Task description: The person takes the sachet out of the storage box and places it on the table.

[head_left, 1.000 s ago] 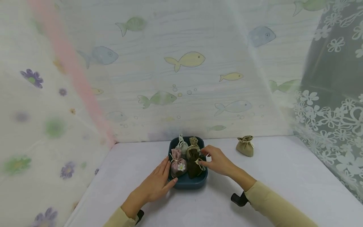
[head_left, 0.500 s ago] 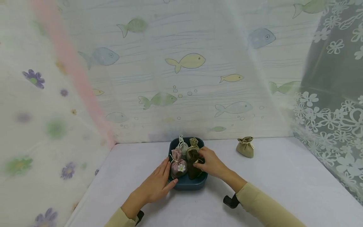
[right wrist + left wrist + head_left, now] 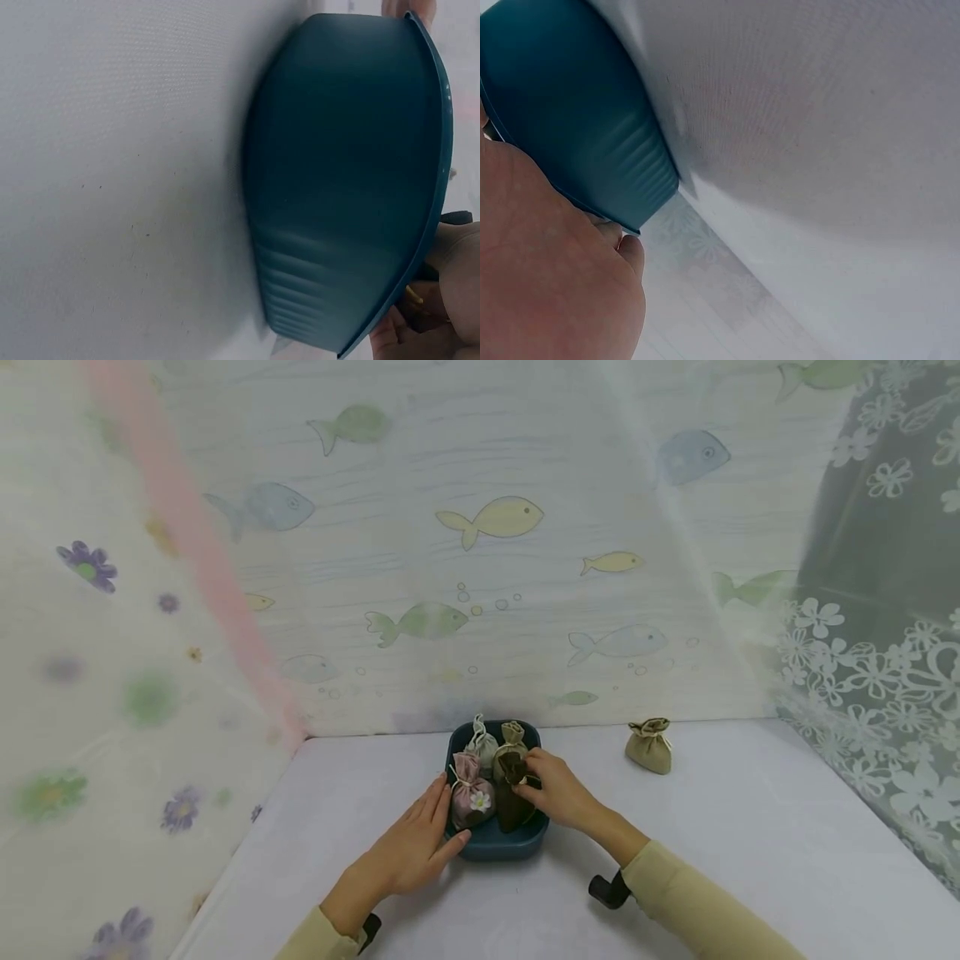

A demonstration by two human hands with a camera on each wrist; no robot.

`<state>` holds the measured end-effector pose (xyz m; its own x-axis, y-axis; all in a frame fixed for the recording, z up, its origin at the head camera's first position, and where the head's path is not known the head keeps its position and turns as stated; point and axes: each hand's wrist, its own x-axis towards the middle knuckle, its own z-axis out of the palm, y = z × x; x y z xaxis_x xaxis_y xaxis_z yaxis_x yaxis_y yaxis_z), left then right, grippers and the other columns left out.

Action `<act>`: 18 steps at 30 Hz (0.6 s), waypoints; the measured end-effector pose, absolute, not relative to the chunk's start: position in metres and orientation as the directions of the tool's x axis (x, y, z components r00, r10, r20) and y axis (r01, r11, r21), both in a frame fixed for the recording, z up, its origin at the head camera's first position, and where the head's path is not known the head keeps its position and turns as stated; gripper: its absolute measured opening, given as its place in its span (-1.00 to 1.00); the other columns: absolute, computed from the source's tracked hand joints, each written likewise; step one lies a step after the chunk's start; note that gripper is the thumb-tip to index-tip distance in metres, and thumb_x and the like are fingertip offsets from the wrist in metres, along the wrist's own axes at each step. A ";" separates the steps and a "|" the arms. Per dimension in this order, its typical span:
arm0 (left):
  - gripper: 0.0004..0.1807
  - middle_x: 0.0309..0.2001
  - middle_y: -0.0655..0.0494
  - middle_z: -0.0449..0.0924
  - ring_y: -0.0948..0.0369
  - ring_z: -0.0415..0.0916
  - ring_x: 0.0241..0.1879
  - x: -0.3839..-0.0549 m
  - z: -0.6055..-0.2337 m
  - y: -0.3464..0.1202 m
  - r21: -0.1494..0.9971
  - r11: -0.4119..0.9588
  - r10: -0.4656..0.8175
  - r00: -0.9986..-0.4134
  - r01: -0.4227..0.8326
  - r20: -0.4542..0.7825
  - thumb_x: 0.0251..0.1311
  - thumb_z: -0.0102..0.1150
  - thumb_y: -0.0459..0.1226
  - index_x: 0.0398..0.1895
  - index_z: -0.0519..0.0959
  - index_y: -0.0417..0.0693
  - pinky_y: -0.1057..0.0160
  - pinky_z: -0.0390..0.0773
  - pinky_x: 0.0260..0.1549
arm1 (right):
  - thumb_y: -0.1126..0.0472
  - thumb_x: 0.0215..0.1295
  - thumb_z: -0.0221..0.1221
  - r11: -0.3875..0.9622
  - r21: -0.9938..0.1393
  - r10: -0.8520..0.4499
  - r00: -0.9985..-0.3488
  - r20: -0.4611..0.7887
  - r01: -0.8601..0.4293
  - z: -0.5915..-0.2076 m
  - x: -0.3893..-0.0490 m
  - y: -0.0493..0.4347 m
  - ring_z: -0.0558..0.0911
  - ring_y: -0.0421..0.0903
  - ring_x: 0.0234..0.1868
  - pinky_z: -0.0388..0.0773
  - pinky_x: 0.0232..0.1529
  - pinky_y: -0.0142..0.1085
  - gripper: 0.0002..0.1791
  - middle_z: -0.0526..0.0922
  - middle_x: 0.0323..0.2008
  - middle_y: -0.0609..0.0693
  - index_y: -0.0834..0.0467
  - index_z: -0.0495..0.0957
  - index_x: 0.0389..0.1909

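A dark brown drawstring pouch (image 3: 513,812) sits at the front right inside a blue-green plastic tub (image 3: 498,850). The thumb and fingers of my right hand (image 3: 561,789) pinch this pouch at its gathered neck. My left hand (image 3: 416,839) rests with straight fingers along the tub's left side, its thumb near the front corner. Beside the brown pouch is a pink pouch (image 3: 467,802) with a white flower. Behind them stand a pale grey-green pouch (image 3: 482,748) and a beige pouch (image 3: 512,743), both partly hidden. Both wrist views show mostly the tub's outer wall (image 3: 577,97).
An olive-tan pouch (image 3: 649,752) stands by itself on the white tabletop (image 3: 720,810), right of the tub. Behind the table hangs a pale curtain (image 3: 487,577) printed with fish. Lace with white flowers (image 3: 885,693) hangs at the right.
My right hand has moved left onto the brown pouch's neck, covering the light ties seen dangling earlier. The pouch's ruffled top now looks more spread. My left hand has stayed in place.
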<state>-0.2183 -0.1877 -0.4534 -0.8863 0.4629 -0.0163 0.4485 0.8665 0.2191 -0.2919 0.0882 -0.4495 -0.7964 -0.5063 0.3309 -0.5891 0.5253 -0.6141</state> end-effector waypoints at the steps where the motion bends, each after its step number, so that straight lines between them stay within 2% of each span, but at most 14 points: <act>1: 0.00 0.66 -0.17 -0.33 -0.06 -0.28 0.63 -0.218 -0.453 -0.188 0.222 0.866 0.464 -0.886 0.449 -0.015 0.51 -0.45 0.34 0.64 -0.12 -0.30 -0.11 0.02 0.52 | 0.31 0.37 0.31 0.520 -0.616 -0.512 -0.793 0.331 -0.592 -0.449 -0.292 0.089 0.65 0.07 0.01 0.63 0.06 -0.03 -0.85 0.59 -0.05 0.12 0.30 0.63 -0.13; 10: 0.02 0.66 -0.12 -0.38 -0.01 -0.32 0.64 -0.219 -0.459 -0.189 0.218 0.871 0.458 -0.888 0.441 -0.034 0.49 -0.47 0.37 0.65 -0.14 -0.25 -0.07 -0.01 0.53 | 0.31 0.44 0.24 0.434 -0.682 -0.527 -0.780 0.338 -0.588 -0.433 -0.286 0.096 0.63 -0.01 0.03 0.63 0.07 -0.04 -0.87 0.61 -0.07 0.03 0.18 0.60 -0.05; 18: 0.04 0.66 -0.11 -0.39 0.02 -0.34 0.64 -0.220 -0.458 -0.189 0.209 0.872 0.457 -0.889 0.443 -0.020 0.47 -0.50 0.40 0.65 -0.15 -0.25 -0.06 -0.02 0.54 | 0.32 0.42 0.26 0.387 -0.688 -0.516 -0.763 0.390 -0.614 -0.405 -0.282 0.106 0.65 0.00 0.01 0.66 0.03 -0.10 -0.84 0.62 -0.08 0.04 0.17 0.60 -0.03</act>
<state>-0.2202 -0.1888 -0.4581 -0.8894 0.4566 -0.0198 0.4429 0.8719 0.2090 -0.2825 0.1061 -0.4050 -0.7625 -0.5162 0.3900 -0.6140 0.3873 -0.6878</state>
